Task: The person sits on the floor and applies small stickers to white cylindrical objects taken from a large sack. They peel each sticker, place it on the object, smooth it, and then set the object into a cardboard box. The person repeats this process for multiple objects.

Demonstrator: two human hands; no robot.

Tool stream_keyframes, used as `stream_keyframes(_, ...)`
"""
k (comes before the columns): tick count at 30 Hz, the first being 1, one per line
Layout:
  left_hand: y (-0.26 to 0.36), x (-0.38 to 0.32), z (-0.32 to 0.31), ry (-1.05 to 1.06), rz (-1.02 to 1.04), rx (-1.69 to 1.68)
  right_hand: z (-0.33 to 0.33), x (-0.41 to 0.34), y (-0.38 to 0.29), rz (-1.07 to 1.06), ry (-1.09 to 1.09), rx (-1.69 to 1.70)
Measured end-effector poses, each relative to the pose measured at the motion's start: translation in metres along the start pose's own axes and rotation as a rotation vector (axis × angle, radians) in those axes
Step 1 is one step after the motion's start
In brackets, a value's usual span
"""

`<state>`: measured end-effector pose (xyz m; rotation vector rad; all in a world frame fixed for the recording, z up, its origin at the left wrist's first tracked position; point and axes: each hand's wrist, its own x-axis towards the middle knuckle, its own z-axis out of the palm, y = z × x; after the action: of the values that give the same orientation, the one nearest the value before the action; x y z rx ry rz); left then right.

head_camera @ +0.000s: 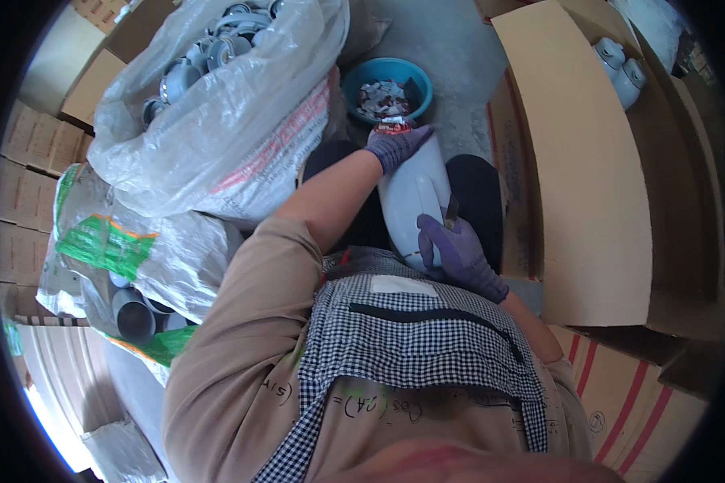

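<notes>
Across my lap lies a large pale grey plastic jug body (399, 205) with a raised handle on its upper side. My left hand (399, 145), in a purple knit glove, lies on the jug's far end and pinches a red and white printed label (393, 127). My right hand (459, 244), gloved alike, is at the near end beside the handle, its fingers bent around a small dark flat tool (452, 210), perhaps a blade. Just beyond my left hand stands a teal plastic basin (426, 90) holding many small labels or scraps (380, 99).
At left, a clear plastic bag (266, 102) holds grey jug tops; below it, a white and green woven sack (175, 253) holds grey cylindrical parts. On the right, an open cardboard box (586, 163) contains pale jugs (629, 81). Stacked cartons (21, 199) line the far left.
</notes>
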<state>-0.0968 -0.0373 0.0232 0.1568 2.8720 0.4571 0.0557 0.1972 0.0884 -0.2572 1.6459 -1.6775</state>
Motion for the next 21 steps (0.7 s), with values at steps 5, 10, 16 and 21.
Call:
stream_keyframes(5, -0.08, 0.041, 0.048, 0.078, 0.107, -0.266, 0.006, -0.03, 0.015, 0.203, 0.073, -0.097)
stream_keyframes(10, -0.082, 0.06, 0.056, -0.116, 0.149, -0.033, 0.0, -0.103, -0.016, 0.019, 0.333, 0.165)
stream_keyframes(16, -0.011, -0.061, -0.091, -0.134, -0.007, -0.105, 0.015, -0.04, -0.113, -0.404, 0.376, -0.151)
stream_keyframes(21, -0.051, -0.125, -0.111, 0.131, 0.188, -0.089, 0.116, 0.073, -0.26, -0.999, 0.179, -0.702)
